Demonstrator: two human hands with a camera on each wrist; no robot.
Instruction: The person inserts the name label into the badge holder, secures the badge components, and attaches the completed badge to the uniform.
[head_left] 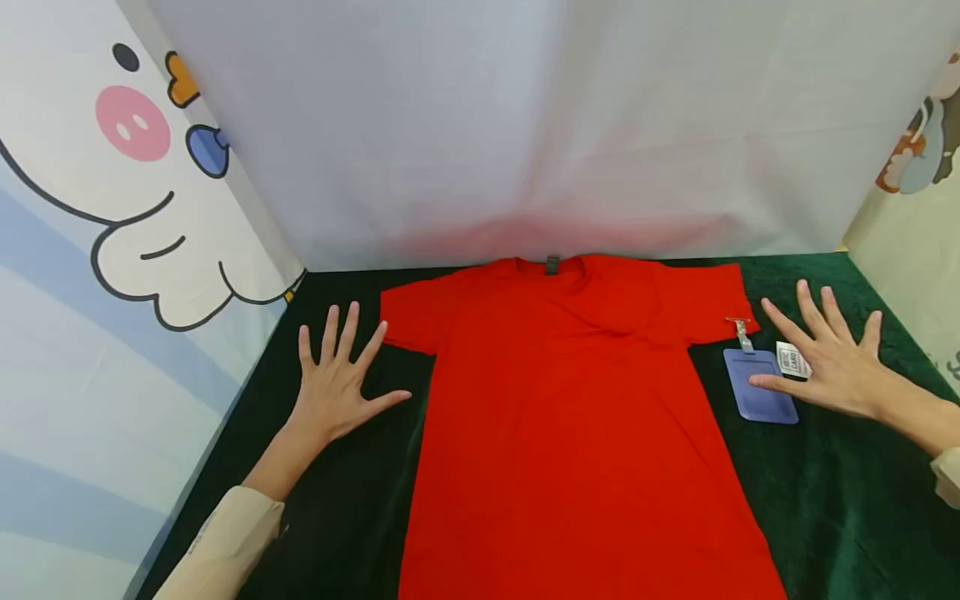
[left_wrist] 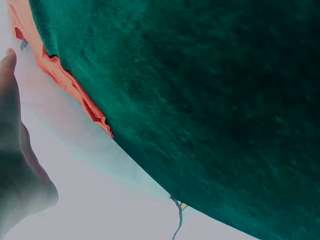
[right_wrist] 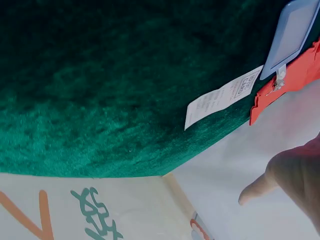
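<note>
A red T-shirt (head_left: 555, 417) lies spread flat, its collar toward the back wall. To its left my left hand (head_left: 337, 383) hovers with fingers spread, thumb pointing at the shirt, holding nothing. On the other side my right hand (head_left: 840, 358) is also spread and holds nothing; in the head view it overlaps a blue badge holder (head_left: 757, 392) and a white paper card (head_left: 792, 360). The holder's metal clip (head_left: 742, 333) reaches the shirt's right sleeve. In the right wrist view the card (right_wrist: 220, 97) lies beside the holder (right_wrist: 290, 37), apart from my hand.
Dark green velvety cloth (head_left: 847, 500) covers the table. A pale curtain (head_left: 525, 125) stands behind it. Cartoon-printed panels flank the table, one at left (head_left: 97, 375) and another at right (head_left: 907, 225).
</note>
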